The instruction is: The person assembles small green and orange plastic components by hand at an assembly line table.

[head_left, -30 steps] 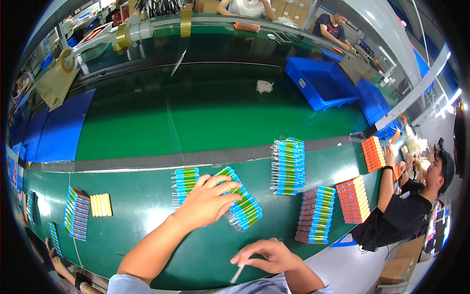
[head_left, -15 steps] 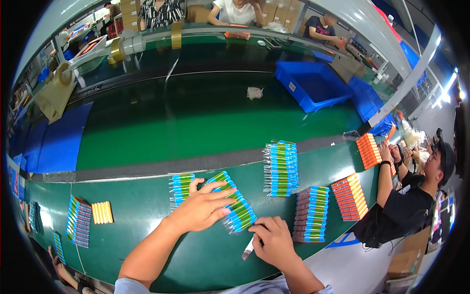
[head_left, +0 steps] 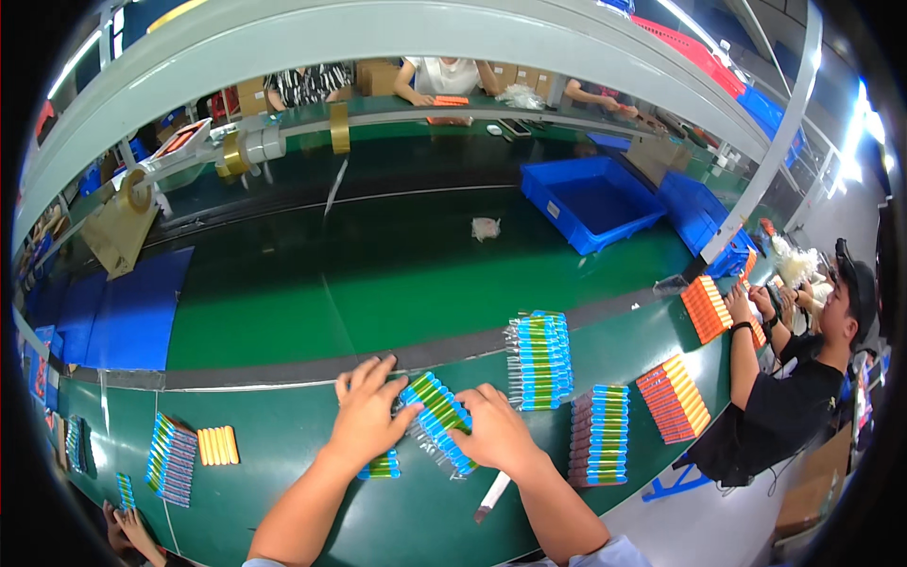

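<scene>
A slanted row of blue-and-green wrapped sticks [head_left: 436, 408] with clear wrapper ends lies on the green table between my hands. My left hand [head_left: 367, 416] is at its left side, fingers stretched out and spread, the thumb against the row. Curled over the opposite side is my right hand [head_left: 496, 433], fingers and thumb gripping the row's edge. A thin white strip with a dark tip [head_left: 492, 498] sticks out below my right palm; whether the palm holds it is hidden. Part of another blue-and-green group [head_left: 381, 466] shows beneath my left wrist.
Stacks of blue-and-green sticks [head_left: 540, 364], brown-and-green sticks [head_left: 599, 437] and orange sticks [head_left: 673, 401] stand to the right. Left are a mixed stack [head_left: 173, 460] and yellow sticks [head_left: 218, 446]. Beyond lies a belt with a blue tray [head_left: 590, 213]. A co-worker [head_left: 798, 387] works at right.
My left hand has slid from the top of the row to its left side. My right hand has come up from below onto the row's right side. The whole view has tilted upward.
</scene>
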A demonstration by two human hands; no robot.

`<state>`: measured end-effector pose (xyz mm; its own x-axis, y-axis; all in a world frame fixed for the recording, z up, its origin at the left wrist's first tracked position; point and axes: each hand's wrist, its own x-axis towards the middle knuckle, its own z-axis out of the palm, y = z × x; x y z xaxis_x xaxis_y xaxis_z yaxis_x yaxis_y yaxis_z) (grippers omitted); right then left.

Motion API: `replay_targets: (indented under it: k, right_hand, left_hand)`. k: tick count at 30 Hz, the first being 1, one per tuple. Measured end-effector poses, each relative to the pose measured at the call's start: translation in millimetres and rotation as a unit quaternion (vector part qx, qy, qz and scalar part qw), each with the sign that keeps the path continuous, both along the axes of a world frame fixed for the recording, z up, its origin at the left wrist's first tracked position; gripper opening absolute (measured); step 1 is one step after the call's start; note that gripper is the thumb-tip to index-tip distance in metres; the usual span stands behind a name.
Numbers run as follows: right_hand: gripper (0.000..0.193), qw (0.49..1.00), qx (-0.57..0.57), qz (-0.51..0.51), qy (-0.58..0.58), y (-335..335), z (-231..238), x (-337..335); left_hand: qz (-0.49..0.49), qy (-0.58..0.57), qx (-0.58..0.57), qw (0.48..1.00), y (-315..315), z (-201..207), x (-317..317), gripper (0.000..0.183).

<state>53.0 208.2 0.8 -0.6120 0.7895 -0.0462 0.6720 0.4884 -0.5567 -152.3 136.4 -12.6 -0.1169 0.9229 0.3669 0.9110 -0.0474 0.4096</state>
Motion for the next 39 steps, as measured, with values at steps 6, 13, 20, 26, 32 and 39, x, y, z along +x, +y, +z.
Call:
replay_targets:
  k: [6, 13, 20, 26, 32, 39]
  right_hand:
    - [0.054, 0.998, 0.0, 0.011, 0.064, 0, -8, 6]
    - [0.052, 0.975, -0.075, 0.084, 0.191, 8, -19, 16]
    - [0.036, 0.81, -0.326, 0.055, 0.485, -4, 1, 7]
    - [0.054, 0.904, -0.166, 0.019, 0.394, -12, -15, -1]
    - [0.046, 0.88, 0.042, -0.014, 0.473, -18, -2, -12]
    - [0.034, 0.782, 0.378, -0.023, 0.495, -21, 15, 4]
  left_hand:
    - [-0.022, -0.084, -0.026, 0.996, 1, 7, 4, 0.03]
    - [-0.189, -0.474, -0.1, 0.854, -4, 33, 11, 0.05]
    - [-0.196, -0.608, -0.136, 0.757, -13, 36, 17, 0.071]
    - [-0.144, -0.575, -0.151, 0.791, -16, 47, 18, 0.035]
    - [-0.146, -0.413, -0.012, 0.899, -22, 75, 22, 0.03]
    - [-0.298, -0.371, -0.08, 0.876, -38, 102, 22, 0.047]
